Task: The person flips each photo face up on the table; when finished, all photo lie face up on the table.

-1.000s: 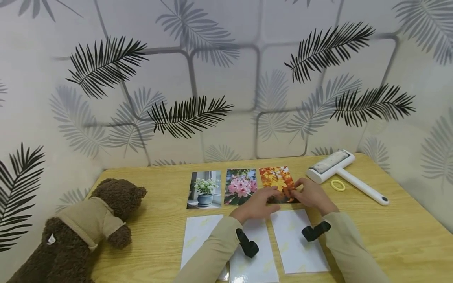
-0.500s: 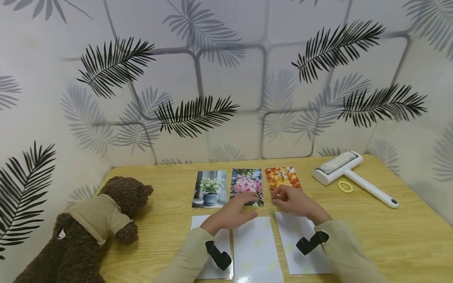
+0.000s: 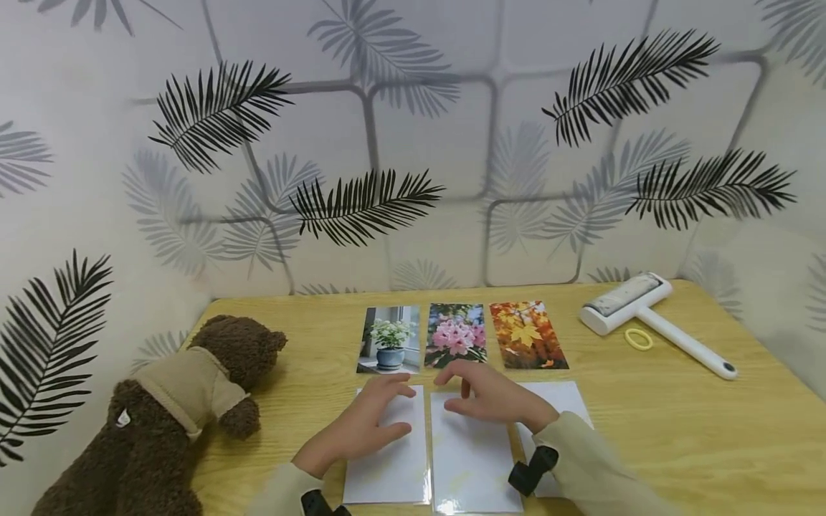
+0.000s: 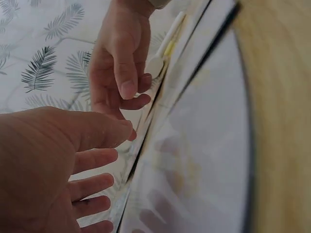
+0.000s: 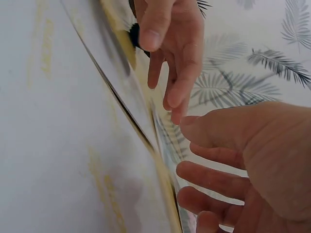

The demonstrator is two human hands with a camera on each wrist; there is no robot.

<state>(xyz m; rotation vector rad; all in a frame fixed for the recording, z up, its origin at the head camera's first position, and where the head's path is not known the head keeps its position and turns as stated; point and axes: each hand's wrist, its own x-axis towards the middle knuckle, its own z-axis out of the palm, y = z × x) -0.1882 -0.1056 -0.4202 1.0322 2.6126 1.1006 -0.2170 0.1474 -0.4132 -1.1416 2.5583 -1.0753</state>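
My left hand hovers over the left white sheet, its fingers spread and relaxed. Above the middle white sheet is my right hand, loosely bent and holding nothing. Part of the right white sheet is covered by the right sleeve. Behind the sheets lie three photo prints in a row: a potted plant, pink flowers and autumn maple leaves. In the left wrist view the left thumb and fingers are apart with nothing between them. Faint yellow print marks the sheets in the right wrist view.
A brown teddy bear in a beige shirt lies at the table's left. On the right are a white lint roller and a yellow ring. A leaf-patterned wall stands behind the wooden table.
Both hands have moved left and nearer the front, away from the maple-leaf photo, which now shows in full. The head view has swung slightly right-to-left, shifting everything a little rightward.
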